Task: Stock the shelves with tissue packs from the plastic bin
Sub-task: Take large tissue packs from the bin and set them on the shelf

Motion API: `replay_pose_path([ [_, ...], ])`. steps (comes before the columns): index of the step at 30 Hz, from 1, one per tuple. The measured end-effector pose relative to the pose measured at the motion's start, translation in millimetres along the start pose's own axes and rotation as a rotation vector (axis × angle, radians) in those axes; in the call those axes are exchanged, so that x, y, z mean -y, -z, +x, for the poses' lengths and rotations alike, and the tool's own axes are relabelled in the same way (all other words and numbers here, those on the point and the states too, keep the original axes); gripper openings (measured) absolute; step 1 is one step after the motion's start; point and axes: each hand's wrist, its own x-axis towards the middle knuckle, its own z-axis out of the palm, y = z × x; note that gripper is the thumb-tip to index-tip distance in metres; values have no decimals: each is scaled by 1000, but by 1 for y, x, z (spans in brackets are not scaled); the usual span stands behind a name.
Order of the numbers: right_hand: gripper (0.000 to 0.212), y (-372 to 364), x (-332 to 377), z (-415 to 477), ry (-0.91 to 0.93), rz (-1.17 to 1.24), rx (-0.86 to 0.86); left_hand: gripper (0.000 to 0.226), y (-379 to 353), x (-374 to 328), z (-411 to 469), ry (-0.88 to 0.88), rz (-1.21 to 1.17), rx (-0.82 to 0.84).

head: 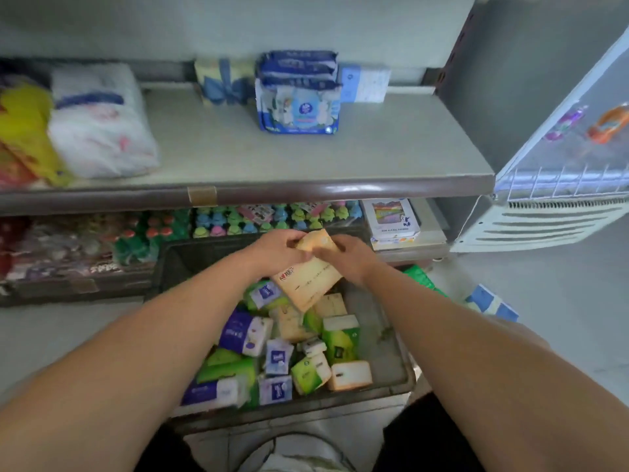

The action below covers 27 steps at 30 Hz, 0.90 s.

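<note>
A grey plastic bin sits below me, filled with several tissue packs in purple, green and beige wrappers. Both hands meet above the bin's far end. My left hand and my right hand together grip a beige tissue pack, which hangs tilted between them over the bin. A second, smaller beige pack shows at my fingertips. The grey shelf lies straight ahead, above the bin, with blue tissue packs stacked near its back.
A white bag and a yellow bag lie on the shelf's left. The lower shelf holds colourful small toys and a white box. A white freezer cabinet stands at the right. A blue pack lies on the floor.
</note>
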Motion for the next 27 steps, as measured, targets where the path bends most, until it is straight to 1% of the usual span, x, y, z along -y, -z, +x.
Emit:
replay_pose_path([
  [2, 29, 15, 46, -4, 100, 123, -20, 40, 46, -36, -18, -85, 22, -48],
  [4, 29, 28, 92, -7, 187, 204, -90, 40, 85, -70, -38, -143, 32, -120],
  [6, 29, 38, 136, -10, 272, 239, -199, 41, 118, -102, -59, -216, 22, -254],
  [8, 37, 50, 177, -18, 342, 294, -296, 43, 145, -126, -81, -275, -100, -446],
  [9, 39, 55, 195, -22, 368, 343, -326, 44, 155, -133, -91, -286, -194, -529],
  [10, 35, 62, 212, -26, 396, 399, -346, 46, 164, -138, -101, -291, -301, -575],
  [12, 27, 73, 240, -35, 447, 494, -369, 44, 176, -145, -116, -278, -511, -546],
  [14, 26, 83, 261, -43, 501, 522, -389, 32, 181, -156, -129, -288, -624, -490],
  [16, 28, 90, 276, -49, 554, 540, -412, 26, 187, -169, -136, -334, -626, -517],
  [21, 28, 105, 293, -53, 610, 611, -459, 31, 202, -200, -143, -453, -529, -646],
  [24, 30, 116, 296, -52, 644, 613, -514, 46, 205, -214, -137, -497, -485, -673],
  [27, 29, 131, 297, -47, 654, 605, -581, 60, 202, -227, -128, -533, -367, -632],
])
